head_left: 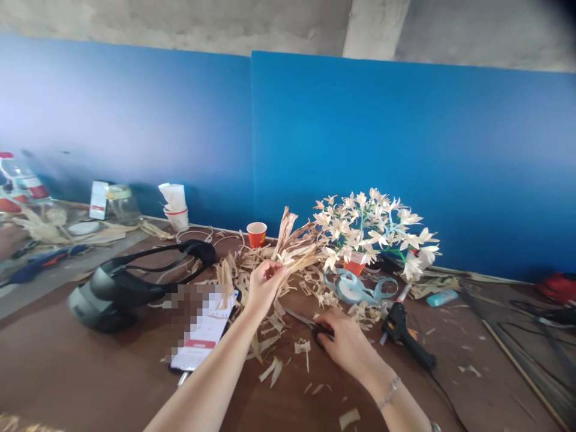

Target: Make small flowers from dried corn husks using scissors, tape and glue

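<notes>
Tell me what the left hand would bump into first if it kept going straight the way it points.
The left hand would probably meet the dried husk bundle just ahead; with one view, depth and any gap between them are unclear.

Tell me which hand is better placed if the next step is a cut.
The right hand, I'd judge: it seems to hold the scissors by the handles. The left hand looks occupied, pinching a pale flower near the dry husks.
</notes>
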Demonstrator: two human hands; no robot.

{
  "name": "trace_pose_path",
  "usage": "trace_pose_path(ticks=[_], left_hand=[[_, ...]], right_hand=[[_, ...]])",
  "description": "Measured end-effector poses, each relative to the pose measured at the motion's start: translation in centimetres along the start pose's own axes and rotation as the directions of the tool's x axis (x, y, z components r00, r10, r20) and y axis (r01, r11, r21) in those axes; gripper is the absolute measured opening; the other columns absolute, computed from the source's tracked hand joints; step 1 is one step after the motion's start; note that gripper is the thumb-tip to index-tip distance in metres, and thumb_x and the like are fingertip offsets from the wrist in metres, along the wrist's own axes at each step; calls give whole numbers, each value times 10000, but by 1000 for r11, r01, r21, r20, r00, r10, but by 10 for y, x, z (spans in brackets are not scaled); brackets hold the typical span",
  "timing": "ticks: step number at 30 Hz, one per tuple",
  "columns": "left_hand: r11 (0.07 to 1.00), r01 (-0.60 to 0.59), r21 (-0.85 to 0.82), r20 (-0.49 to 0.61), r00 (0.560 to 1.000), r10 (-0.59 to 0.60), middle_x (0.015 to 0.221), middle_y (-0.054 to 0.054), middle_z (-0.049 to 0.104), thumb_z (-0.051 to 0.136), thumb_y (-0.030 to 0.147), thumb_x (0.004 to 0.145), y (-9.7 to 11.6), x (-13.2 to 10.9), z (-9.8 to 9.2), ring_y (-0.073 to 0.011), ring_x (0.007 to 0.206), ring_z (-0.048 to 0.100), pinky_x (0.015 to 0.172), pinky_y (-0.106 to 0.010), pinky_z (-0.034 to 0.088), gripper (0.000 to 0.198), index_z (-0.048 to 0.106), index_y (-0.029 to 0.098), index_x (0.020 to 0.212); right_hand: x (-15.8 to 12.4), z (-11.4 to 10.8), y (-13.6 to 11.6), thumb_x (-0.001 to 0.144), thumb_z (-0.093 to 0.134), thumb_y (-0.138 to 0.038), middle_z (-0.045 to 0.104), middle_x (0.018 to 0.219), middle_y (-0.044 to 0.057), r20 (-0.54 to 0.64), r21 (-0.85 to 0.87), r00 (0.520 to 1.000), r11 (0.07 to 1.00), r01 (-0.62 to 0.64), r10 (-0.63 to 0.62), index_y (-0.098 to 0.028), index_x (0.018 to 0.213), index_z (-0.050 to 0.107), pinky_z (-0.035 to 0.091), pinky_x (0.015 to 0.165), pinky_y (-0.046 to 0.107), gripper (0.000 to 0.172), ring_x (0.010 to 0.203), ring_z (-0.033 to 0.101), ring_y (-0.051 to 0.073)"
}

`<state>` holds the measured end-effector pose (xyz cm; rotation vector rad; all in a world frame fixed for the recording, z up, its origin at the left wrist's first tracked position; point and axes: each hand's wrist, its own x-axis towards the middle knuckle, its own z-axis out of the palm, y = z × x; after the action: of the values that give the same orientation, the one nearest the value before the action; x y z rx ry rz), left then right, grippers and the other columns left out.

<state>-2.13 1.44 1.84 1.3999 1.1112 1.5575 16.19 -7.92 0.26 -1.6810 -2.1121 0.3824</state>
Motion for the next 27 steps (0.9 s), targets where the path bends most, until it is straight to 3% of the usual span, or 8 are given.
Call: trace_pose_path(ticks=[6,13,23,27], left_hand=[[995,-38,-92,-112,993,28,520,46,479,635,319,649,-2,8,-7,-69,449,401,437,-185,302,184,575,147,672],[992,-9,-124,-118,993,-6,500,57,464,636,307,648,-3,10,-9,-60,428,366,434,-187,278,174,565,151,678],[996,-62,-60,-90,994,56,498,54,459,632,312,656,-14,12,-8,-71,456,386,444,-189,280,173,579,149,679],[998,-52,-38,-63,997,50,477,62,444,631,313,655,-16,11,-7,-65,432,368,424,-187,265,169,583,154,683]], right_hand=[[3,0,0,705,485,-197,592,856,55,-89,-120,986,981,-154,144,-184,867,599,382,722,253,199,808,557,182],[0,-3,-7,694,516,-283,597,922,71,-28,-207,961,939,-275,276,-195,917,600,384,726,265,254,858,570,207],[4,-18,-7,728,502,-246,656,854,63,-33,-195,975,955,-224,222,-197,813,642,384,673,253,170,804,596,196],[3,-29,-12,704,485,-171,679,719,31,180,13,980,996,-90,86,-182,712,669,390,601,204,184,682,611,146]])
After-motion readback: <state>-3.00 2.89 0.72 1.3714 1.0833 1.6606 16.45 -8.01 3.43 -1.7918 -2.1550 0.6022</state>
